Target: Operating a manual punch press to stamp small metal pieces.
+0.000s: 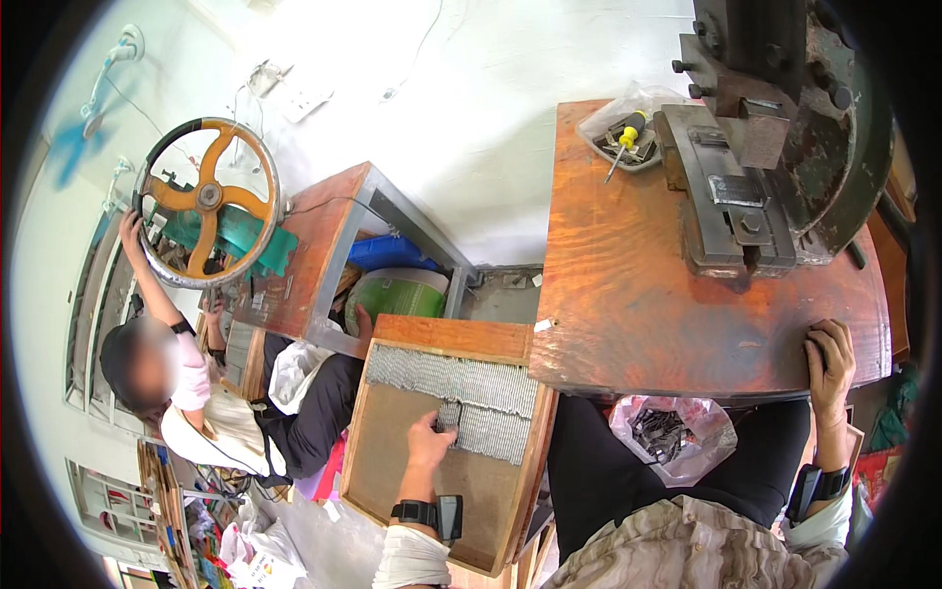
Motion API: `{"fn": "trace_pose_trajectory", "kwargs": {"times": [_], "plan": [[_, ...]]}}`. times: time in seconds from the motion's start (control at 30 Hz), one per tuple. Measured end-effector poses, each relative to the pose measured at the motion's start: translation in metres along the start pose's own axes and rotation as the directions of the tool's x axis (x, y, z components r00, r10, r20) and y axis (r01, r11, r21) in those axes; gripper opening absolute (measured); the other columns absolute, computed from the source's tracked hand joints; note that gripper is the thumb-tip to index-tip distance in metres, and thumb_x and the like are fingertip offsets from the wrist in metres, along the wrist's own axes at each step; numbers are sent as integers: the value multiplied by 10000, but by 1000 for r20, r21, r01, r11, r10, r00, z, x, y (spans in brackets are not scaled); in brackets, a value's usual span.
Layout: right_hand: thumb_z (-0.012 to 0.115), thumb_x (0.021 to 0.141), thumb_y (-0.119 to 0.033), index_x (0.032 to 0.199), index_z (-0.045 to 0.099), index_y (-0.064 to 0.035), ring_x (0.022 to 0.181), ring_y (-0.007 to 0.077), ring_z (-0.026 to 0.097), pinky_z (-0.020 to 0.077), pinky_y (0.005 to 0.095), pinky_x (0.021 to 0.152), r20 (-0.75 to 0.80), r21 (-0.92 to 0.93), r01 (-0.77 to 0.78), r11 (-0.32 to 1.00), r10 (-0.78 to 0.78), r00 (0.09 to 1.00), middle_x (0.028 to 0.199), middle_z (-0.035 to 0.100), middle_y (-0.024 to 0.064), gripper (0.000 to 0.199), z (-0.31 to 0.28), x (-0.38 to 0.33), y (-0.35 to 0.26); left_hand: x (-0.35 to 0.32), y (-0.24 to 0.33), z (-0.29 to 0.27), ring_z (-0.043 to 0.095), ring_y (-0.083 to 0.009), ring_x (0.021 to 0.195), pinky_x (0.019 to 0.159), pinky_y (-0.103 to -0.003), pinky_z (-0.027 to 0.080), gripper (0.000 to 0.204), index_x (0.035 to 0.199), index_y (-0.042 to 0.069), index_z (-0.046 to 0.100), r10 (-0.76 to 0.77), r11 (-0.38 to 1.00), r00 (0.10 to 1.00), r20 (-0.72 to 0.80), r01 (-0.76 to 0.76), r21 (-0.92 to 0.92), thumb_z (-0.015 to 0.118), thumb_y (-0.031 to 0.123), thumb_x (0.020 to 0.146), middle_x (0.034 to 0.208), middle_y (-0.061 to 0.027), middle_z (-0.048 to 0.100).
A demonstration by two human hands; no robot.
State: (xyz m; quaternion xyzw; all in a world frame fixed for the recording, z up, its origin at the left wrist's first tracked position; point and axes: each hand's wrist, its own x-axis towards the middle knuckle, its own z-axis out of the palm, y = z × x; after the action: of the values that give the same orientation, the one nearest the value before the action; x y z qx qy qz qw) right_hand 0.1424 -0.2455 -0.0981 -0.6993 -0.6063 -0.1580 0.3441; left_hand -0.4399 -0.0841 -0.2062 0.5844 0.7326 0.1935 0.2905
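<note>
My left hand [430, 440] reaches over a shallow wooden tray [385, 422] and pinches a short row of small grey metal pieces [448, 416] between thumb and fingers. Close around it, rows of the same thin metal pieces [496, 432] lie packed side by side in the tray's far and right parts. My right hand [832, 361] rests on the near right edge of a worn wooden table [628, 294], fingers loosely bent and apart, with nothing seen in them. On that table stands a heavy metal press [751, 147], and a metal piece [736, 189] lies on its bed.
A yellow-handled screwdriver [628, 137] lies on a plastic container [643, 157] of metal parts. A bag of dark metal pieces [662, 432] sits between my legs. At left, a co-worker [211, 402] grips a large handwheel [208, 196] by another workbench [304, 245].
</note>
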Motion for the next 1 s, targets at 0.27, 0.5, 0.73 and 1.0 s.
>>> {"fn": "trace_pose_trajectory", "kwargs": {"times": [0.27,0.5,0.73,1.0], "plan": [[605,750,31,852,585,45,916,348,556,448,389,809,14,12,4,1000,-4,1000,909,574,169,105,0,2,-1,5,-24,0,649,-346,843,783,-385,511,524,1047,-77,622,125,976,988,-86,-107,189,711,175,597,905,-241,656],[680,667,-8,803,623,-6,885,344,579,474,404,796,-44,-34,-33,999,31,999,888,605,143,147,-3,6,-9,-7,8,-10,663,-267,742,694,-345,527,418,948,-105,654,-47,995,960,-277,68,70,712,134,609,791,-203,674],[707,639,-62,783,651,-45,854,295,590,492,388,747,-89,-29,2,1000,-5,996,873,620,97,155,-10,10,-10,-30,230,-15,625,-149,750,665,-276,506,368,1036,-116,613,373,802,926,56,-291,-522,666,-17,685,912,-131,668],[691,681,-124,850,649,-73,926,256,570,476,367,755,-29,-9,16,1000,-16,999,946,611,52,182,-15,6,-1,-44,460,71,663,-307,741,711,-364,508,478,931,-44,670,672,740,727,143,-648,-180,716,264,569,793,-222,664]]}}
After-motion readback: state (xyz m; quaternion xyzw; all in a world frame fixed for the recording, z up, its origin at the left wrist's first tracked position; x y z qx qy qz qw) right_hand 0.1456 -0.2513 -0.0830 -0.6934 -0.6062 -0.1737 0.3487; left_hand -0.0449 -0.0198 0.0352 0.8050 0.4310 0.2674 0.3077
